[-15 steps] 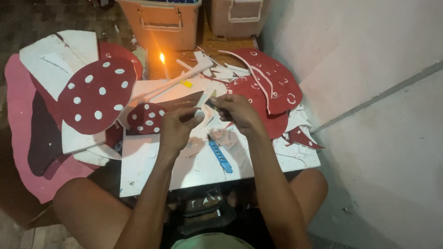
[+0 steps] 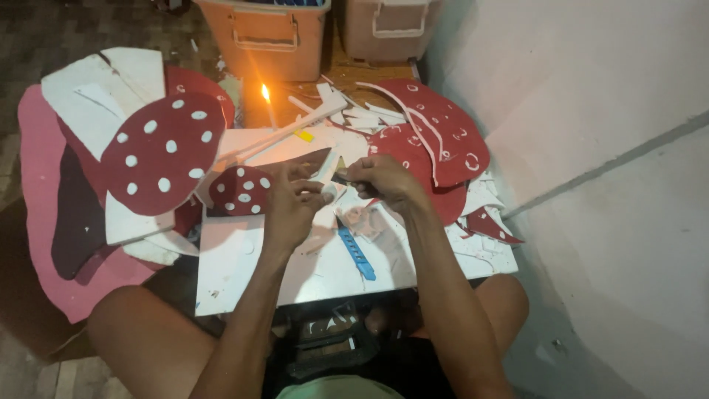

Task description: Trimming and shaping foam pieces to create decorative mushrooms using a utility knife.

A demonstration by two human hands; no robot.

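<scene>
We see 2 bare hands meeting over a white foam board (image 2: 244, 266) that lies flat across the lap like a counter. The left hand (image 2: 292, 207) has its fingers (image 2: 314, 193) curled tight, pinching the edge of a small white foam scrap (image 2: 330, 187). The right hand (image 2: 380, 179) is closed too, its fingers (image 2: 353, 174) gripping a small dark tool (image 2: 340, 178) whose tip touches that scrap; we cannot tell what kind of tool it is.

Just left of the left fingers lies a small red mushroom cap (image 2: 240, 190), a matte oval dotted with white spots. Farther left sits a big red cap (image 2: 164, 153) of the same spotted kind, lying on white foam sheets and a soft pink sheet (image 2: 37, 185).

Just below both sets of fingers, a blue cutter (image 2: 356, 253) lies flat on the board, long and ribbed. Right of the right fingers are curved red offcuts (image 2: 443, 133) with punched round holes, and thin white strips. Above the fingers, well apart, a lit candle (image 2: 266, 96) burns, and beyond it stand 2 plastic bins (image 2: 266, 37).
</scene>
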